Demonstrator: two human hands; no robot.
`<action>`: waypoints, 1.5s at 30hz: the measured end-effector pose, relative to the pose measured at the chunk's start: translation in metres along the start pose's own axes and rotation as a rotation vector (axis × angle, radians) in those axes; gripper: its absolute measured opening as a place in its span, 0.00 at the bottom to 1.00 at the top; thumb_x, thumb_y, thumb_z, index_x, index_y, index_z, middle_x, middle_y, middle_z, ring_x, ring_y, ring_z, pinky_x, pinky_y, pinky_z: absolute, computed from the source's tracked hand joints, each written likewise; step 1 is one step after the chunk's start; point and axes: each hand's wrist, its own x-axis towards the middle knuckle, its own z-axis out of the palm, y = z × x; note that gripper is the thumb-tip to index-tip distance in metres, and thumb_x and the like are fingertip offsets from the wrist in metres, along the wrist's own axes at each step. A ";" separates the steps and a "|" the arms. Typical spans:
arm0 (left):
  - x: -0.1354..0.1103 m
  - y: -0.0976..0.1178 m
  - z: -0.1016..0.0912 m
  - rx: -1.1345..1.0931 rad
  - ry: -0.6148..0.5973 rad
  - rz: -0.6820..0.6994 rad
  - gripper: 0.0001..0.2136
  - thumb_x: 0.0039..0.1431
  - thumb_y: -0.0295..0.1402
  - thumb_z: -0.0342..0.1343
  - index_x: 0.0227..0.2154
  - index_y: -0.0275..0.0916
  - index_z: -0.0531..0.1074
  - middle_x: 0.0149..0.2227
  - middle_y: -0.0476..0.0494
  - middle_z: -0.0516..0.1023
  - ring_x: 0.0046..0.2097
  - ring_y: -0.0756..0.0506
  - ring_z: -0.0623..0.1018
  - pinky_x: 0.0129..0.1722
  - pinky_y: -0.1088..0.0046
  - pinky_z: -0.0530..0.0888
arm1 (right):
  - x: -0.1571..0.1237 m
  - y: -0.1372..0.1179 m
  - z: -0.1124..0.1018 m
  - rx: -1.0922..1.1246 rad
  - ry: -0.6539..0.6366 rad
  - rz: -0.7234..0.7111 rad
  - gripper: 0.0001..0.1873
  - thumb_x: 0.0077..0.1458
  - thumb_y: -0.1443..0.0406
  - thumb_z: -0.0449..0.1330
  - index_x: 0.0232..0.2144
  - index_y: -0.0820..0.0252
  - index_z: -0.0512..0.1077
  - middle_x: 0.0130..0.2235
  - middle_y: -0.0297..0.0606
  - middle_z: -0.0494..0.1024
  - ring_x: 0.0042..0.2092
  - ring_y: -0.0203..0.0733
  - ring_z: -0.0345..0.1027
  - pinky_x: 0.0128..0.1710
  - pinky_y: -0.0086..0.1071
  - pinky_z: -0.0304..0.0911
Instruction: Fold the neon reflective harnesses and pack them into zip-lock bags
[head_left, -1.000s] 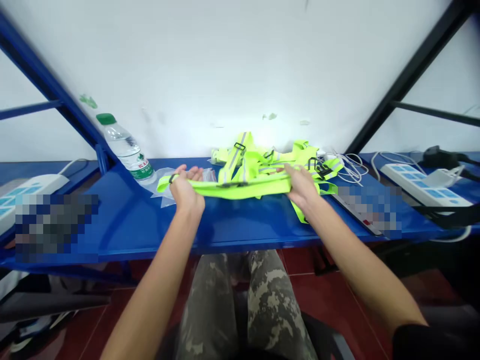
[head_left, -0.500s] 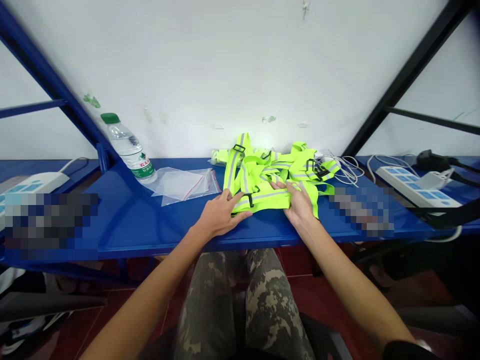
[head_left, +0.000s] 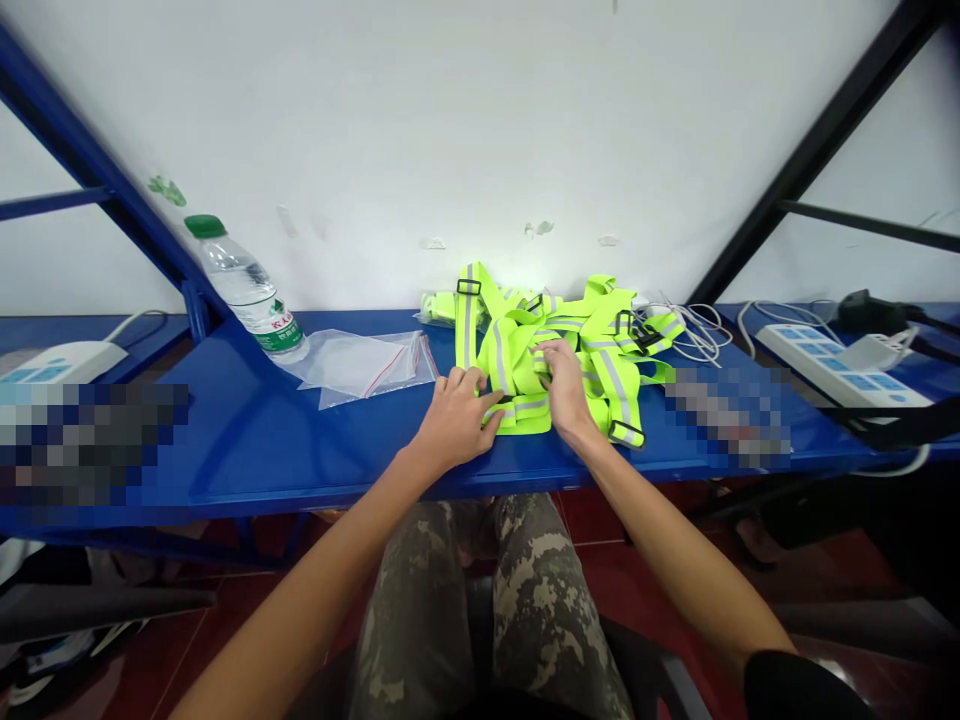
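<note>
A heap of neon-yellow reflective vest straps with grey stripes and black buckles lies on the blue table. My left hand is at the heap's front left, thumb and fingers closed on a folded strap beside a black buckle. Over the middle of the heap, my right hand has its fingers curled round a strap; its palm hides part of the fold. One strap end with a black buckle lies to the right of that wrist, near the table's front edge.
Clear zip bags lie left of the heap, with a green-capped water bottle behind them. White cables and a power strip are at the right. Another power strip stands far left. The wall closes off the back.
My right hand has shifted left and curled its fingers round a strap. The front strap is shorter across, and a buckled end now lies at the right. My left hand has closed more.
</note>
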 end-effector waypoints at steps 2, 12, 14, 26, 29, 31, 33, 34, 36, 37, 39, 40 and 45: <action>0.001 0.001 0.005 -0.065 0.053 0.000 0.16 0.65 0.37 0.48 0.49 0.37 0.72 0.45 0.34 0.72 0.48 0.36 0.69 0.45 0.58 0.67 | -0.002 -0.012 0.005 -0.002 0.042 -0.041 0.18 0.61 0.61 0.38 0.39 0.55 0.67 0.39 0.40 0.73 0.44 0.45 0.66 0.45 0.38 0.62; -0.004 0.000 0.003 -0.728 0.224 -0.277 0.11 0.68 0.38 0.42 0.30 0.42 0.63 0.28 0.48 0.70 0.31 0.46 0.69 0.32 0.69 0.63 | 0.000 -0.026 0.027 0.046 -0.237 -0.193 0.18 0.61 0.65 0.46 0.50 0.55 0.69 0.47 0.41 0.75 0.51 0.44 0.68 0.54 0.40 0.60; -0.004 -0.002 0.004 -0.692 0.287 -0.308 0.15 0.67 0.38 0.43 0.24 0.41 0.60 0.25 0.49 0.68 0.30 0.46 0.68 0.33 0.69 0.63 | 0.002 -0.022 0.026 0.105 -0.303 -0.176 0.18 0.62 0.64 0.48 0.52 0.56 0.67 0.48 0.40 0.75 0.50 0.43 0.69 0.52 0.38 0.63; -0.005 -0.012 0.013 -0.642 0.341 -0.519 0.09 0.49 0.29 0.53 0.22 0.42 0.57 0.28 0.49 0.70 0.33 0.47 0.69 0.39 0.68 0.66 | -0.049 -0.001 0.009 -0.437 -0.004 -0.627 0.05 0.62 0.66 0.56 0.38 0.57 0.73 0.43 0.45 0.76 0.45 0.48 0.67 0.46 0.44 0.65; -0.005 -0.014 0.015 -0.603 0.309 -0.501 0.07 0.47 0.25 0.52 0.29 0.42 0.61 0.30 0.50 0.68 0.33 0.46 0.67 0.36 0.68 0.65 | -0.054 -0.002 0.007 -0.439 -0.057 -0.721 0.07 0.61 0.66 0.57 0.41 0.59 0.73 0.44 0.45 0.76 0.47 0.48 0.67 0.48 0.45 0.66; -0.006 -0.015 0.015 -0.556 0.274 -0.435 0.09 0.45 0.21 0.49 0.29 0.41 0.62 0.31 0.49 0.68 0.35 0.45 0.68 0.38 0.67 0.66 | -0.054 -0.003 0.005 -0.420 -0.084 -0.747 0.09 0.60 0.66 0.58 0.43 0.60 0.73 0.46 0.47 0.75 0.49 0.49 0.66 0.51 0.46 0.66; -0.006 -0.016 0.016 -0.529 0.250 -0.359 0.11 0.43 0.18 0.47 0.28 0.41 0.64 0.32 0.47 0.69 0.38 0.44 0.70 0.42 0.65 0.66 | -0.052 -0.003 0.004 -0.417 -0.121 -0.751 0.11 0.60 0.66 0.57 0.45 0.60 0.73 0.48 0.48 0.75 0.51 0.49 0.66 0.52 0.46 0.66; -0.006 -0.016 0.016 -0.525 0.244 -0.329 0.12 0.42 0.17 0.46 0.28 0.40 0.65 0.33 0.47 0.70 0.40 0.44 0.70 0.44 0.65 0.66 | -0.051 -0.003 0.004 -0.422 -0.137 -0.751 0.11 0.61 0.67 0.56 0.46 0.60 0.72 0.48 0.48 0.75 0.51 0.49 0.66 0.52 0.45 0.67; -0.007 -0.016 0.016 -0.523 0.241 -0.284 0.13 0.42 0.16 0.45 0.28 0.40 0.67 0.35 0.46 0.71 0.43 0.43 0.71 0.47 0.64 0.66 | -0.048 0.000 0.005 -0.437 -0.155 -0.744 0.11 0.63 0.67 0.55 0.46 0.59 0.72 0.47 0.47 0.75 0.50 0.48 0.67 0.50 0.43 0.67; -0.007 -0.016 0.016 -0.524 0.240 -0.261 0.14 0.42 0.16 0.45 0.28 0.40 0.67 0.35 0.45 0.72 0.44 0.43 0.71 0.47 0.64 0.66 | -0.046 0.001 0.006 -0.440 -0.157 -0.736 0.11 0.64 0.67 0.54 0.46 0.59 0.72 0.47 0.46 0.75 0.49 0.47 0.68 0.49 0.42 0.68; -0.008 -0.017 0.016 -0.524 0.230 -0.199 0.15 0.44 0.15 0.43 0.30 0.40 0.68 0.36 0.45 0.72 0.44 0.44 0.71 0.47 0.64 0.67 | -0.042 0.003 0.008 -0.449 -0.153 -0.712 0.11 0.65 0.68 0.53 0.46 0.59 0.72 0.46 0.45 0.76 0.48 0.46 0.69 0.47 0.40 0.68; -0.009 -0.017 0.016 -0.519 0.223 -0.164 0.15 0.46 0.15 0.43 0.31 0.40 0.68 0.36 0.45 0.72 0.43 0.44 0.71 0.46 0.64 0.67 | -0.041 0.004 0.009 -0.460 -0.154 -0.700 0.10 0.65 0.68 0.52 0.45 0.59 0.72 0.46 0.44 0.76 0.48 0.45 0.69 0.47 0.39 0.68; -0.014 -0.010 0.011 -0.383 0.181 -0.087 0.09 0.61 0.22 0.43 0.34 0.39 0.67 0.39 0.42 0.72 0.43 0.43 0.70 0.47 0.63 0.67 | -0.039 0.004 0.015 -0.638 -0.209 -0.626 0.10 0.66 0.67 0.51 0.38 0.58 0.72 0.40 0.42 0.76 0.42 0.45 0.68 0.41 0.37 0.66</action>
